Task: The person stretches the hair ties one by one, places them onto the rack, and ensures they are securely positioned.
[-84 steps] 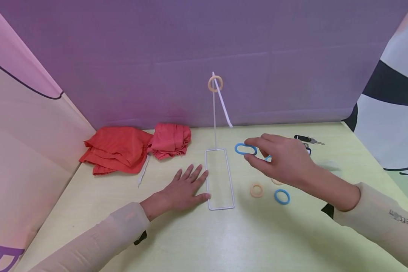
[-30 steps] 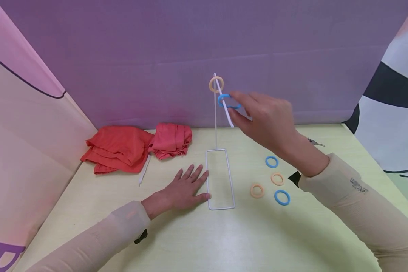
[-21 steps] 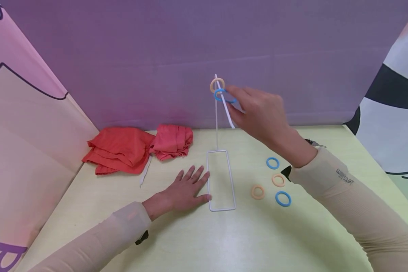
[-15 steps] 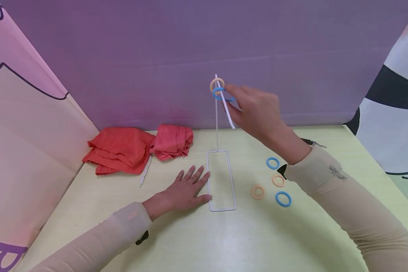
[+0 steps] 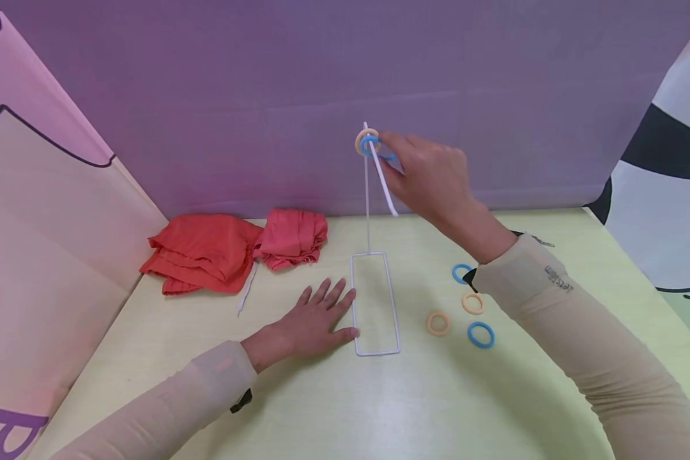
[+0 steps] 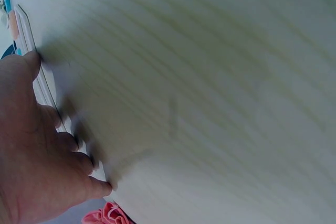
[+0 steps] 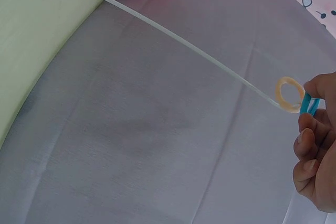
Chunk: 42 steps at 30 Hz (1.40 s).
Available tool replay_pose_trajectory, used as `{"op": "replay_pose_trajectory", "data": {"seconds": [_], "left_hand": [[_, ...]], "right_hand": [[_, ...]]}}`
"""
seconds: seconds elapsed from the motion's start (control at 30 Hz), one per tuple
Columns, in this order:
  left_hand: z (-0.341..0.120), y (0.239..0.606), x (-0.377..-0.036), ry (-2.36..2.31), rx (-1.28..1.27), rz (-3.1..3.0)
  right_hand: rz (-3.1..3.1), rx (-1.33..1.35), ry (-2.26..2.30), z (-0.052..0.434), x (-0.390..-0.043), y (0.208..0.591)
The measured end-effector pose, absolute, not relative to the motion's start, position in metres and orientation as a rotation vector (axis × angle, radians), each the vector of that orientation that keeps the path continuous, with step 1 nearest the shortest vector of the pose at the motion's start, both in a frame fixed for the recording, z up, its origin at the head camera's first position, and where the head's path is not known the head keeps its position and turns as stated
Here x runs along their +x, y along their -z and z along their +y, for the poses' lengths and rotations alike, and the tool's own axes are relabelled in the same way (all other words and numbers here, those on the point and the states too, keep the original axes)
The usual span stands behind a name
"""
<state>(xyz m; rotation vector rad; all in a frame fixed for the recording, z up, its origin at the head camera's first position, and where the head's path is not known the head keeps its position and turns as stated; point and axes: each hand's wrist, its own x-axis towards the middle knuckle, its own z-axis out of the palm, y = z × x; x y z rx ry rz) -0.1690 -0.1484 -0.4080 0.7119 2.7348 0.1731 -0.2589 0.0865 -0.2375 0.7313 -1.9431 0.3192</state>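
Observation:
A white wire stand [image 5: 367, 191] rises from a rectangular base [image 5: 375, 303] on the pale green table [image 5: 379, 402]. An orange ring [image 5: 360, 142] hangs at the top of its hook. My right hand [image 5: 425, 176] pinches a blue ring [image 5: 371, 145] on the hook, right against the orange ring [image 7: 288, 95]; the blue ring [image 7: 308, 104] shows between my fingertips in the right wrist view. My left hand [image 5: 316, 319] lies flat on the table, thumb touching the base's left side [image 6: 44, 85].
Loose on the table right of the base lie two orange rings [image 5: 437, 322] [image 5: 473, 303] and two blue rings [image 5: 480, 334] [image 5: 459, 273]. Red cloths [image 5: 230, 249] sit at the back left. A key [image 5: 543, 241] lies behind my right sleeve. Purple backdrop [image 5: 264, 96] stands behind.
My right hand lifted a blue ring from the table, threaded it on the hook and slid it up to the orange ring. The left hand stayed put.

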Motion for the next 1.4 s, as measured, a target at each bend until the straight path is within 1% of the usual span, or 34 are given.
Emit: {"op": "replay_pose_trajectory", "data": {"seconds": [0.5, 0.9, 1.4], "left_hand": [[-0.1497, 0.4076, -0.1682, -0.176, 0.702, 2.727], [-0.1517, 0.4047, -0.1680, -0.160, 0.698, 2.730], [-0.1521, 0.4034, -0.1686, -0.161, 0.694, 2.719]], "right_hand": [[-1.991, 0.695, -0.335, 0.0806, -0.2661, 0.2395], [-2.061, 0.686, -0.360, 0.0781, -0.2687, 0.2332], [-2.101, 0.672, -0.331, 0.0825, -0.2656, 0.2335]]}}
